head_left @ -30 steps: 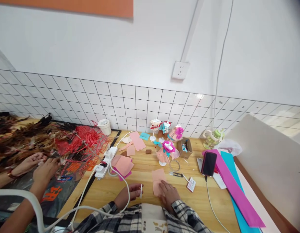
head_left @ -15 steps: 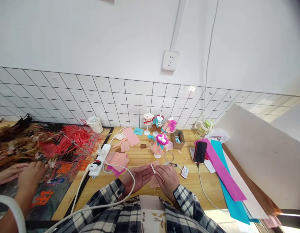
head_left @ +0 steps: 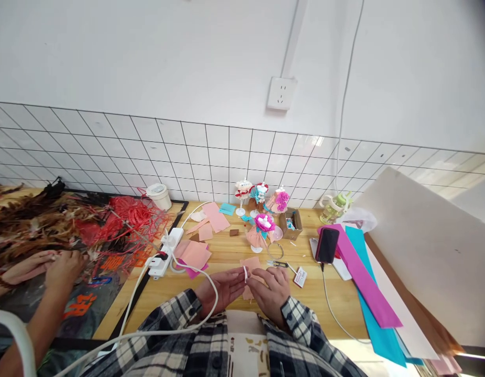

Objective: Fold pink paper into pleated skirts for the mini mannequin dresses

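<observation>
A narrow white strip [head_left: 245, 274], slightly curved, stands between my two hands over the table. My left hand [head_left: 222, 288] is turned palm up, its fingertips gripping the strip's upper part. On the other side, my right hand [head_left: 272, 290] pinches at the lower end with thumb and forefinger, its other fingers bent. Beneath the hands lies a peach paper piece [head_left: 250, 263], partly covered. Just beyond stands a small dress-form figure [head_left: 262, 230] with a magenta collar and peach skirt; several similar figures [head_left: 261, 193] are grouped behind it.
Thread snips [head_left: 277, 264], a metal ring [head_left: 276, 251] and a small box [head_left: 291, 224] lie ahead on the right. A phone [head_left: 327, 246] and coloured paper sheets [head_left: 368, 283] are farther right. A white cable [head_left: 179, 331] crosses my left forearm. Another person's hands [head_left: 57, 267] work among feathers at left.
My right fingers have loosened and drawn back a little, baring more of the strip, which now looks more upright and curved. The whole view has shifted slightly.
</observation>
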A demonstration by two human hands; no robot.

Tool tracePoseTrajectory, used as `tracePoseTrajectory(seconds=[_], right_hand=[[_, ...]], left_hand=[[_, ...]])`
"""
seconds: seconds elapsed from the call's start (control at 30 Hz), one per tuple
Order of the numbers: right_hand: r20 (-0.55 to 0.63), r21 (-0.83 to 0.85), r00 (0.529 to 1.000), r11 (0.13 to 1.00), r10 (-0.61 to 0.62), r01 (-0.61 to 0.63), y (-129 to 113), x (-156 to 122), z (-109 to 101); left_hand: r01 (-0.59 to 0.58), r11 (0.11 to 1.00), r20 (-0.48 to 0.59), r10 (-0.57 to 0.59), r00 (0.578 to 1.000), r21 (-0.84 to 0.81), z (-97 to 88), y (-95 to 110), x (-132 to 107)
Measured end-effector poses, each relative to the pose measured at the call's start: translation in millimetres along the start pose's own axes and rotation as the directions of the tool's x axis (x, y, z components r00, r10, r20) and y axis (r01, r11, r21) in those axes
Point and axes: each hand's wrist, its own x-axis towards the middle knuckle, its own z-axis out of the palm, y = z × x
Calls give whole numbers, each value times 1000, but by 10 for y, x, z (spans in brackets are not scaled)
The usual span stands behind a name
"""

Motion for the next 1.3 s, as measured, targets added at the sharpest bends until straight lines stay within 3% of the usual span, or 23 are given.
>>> tracePoseTrajectory(seconds=[0.1, 0.17, 0.27, 0.33, 0.37, 0.43, 0.5, 0.6, 0.7, 0.8, 0.9, 1.0, 1.07, 1.17, 1.23, 1.3], right_hand=[[-50, 118, 994, 989, 92, -86, -30, 31, 28], [-94, 252, 962, 941, 257, -227, -19, 49, 91], [-94, 424, 818, 766, 568, -483, 44, 33, 244], [-67, 469, 716, 655, 695, -592, 78, -8, 347], [-57, 473, 690, 628, 721, -618, 81, -32, 389], [-38, 467, 699, 631, 714, -619, 50, -77, 440], [-10, 474, 742, 657, 670, -586, -14, -110, 455], [37, 497, 791, 676, 610, -544, -102, -140, 449], [62, 511, 806, 675, 589, -532, -139, -163, 455], [80, 525, 810, 666, 581, -530, -148, -176, 461], [122, 559, 824, 648, 553, -517, -153, -172, 439], [161, 594, 836, 625, 524, -506, -153, -168, 408], [176, 610, 838, 611, 517, -505, -145, -175, 401], [156, 597, 816, 605, 556, -526, -112, -195, 417], [99, 557, 775, 610, 624, -563, -83, -207, 433], [48, 521, 740, 615, 671, -592, -63, -209, 440]], left_hand=[[-69, 989, -25, 73, 997, 130, -76, -52, 62], [-126, 942, -90, 161, 983, 309, -173, -103, 134], [-103, 782, -203, 283, 937, 615, -325, -198, 235], [-49, 665, -198, 292, 936, 745, -373, -263, 269], [-40, 622, -170, 275, 946, 782, -373, -292, 274], [-75, 563, -88, 256, 963, 823, -333, -335, 267], [-138, 516, -29, 303, 953, 845, -273, -351, 254], [-218, 386, 22, 454, 891, 896, -225, -337, 242], [-278, 231, 114, 542, 833, 932, -240, -315, 232], [-302, 106, 200, 539, 818, 947, -252, -299, 215], [-321, 26, 268, 490, 829, 947, -237, -293, 197], [-322, 36, 264, 491, 831, 946, -226, -306, 191], [-320, 94, 230, 512, 828, 943, -233, -322, 200], [-291, 295, 103, 518, 849, 910, -264, -345, 237], [-216, 458, -26, 466, 885, 862, -294, -357, 275], [-138, 558, -115, 394, 912, 818, -325, -366, 310]])
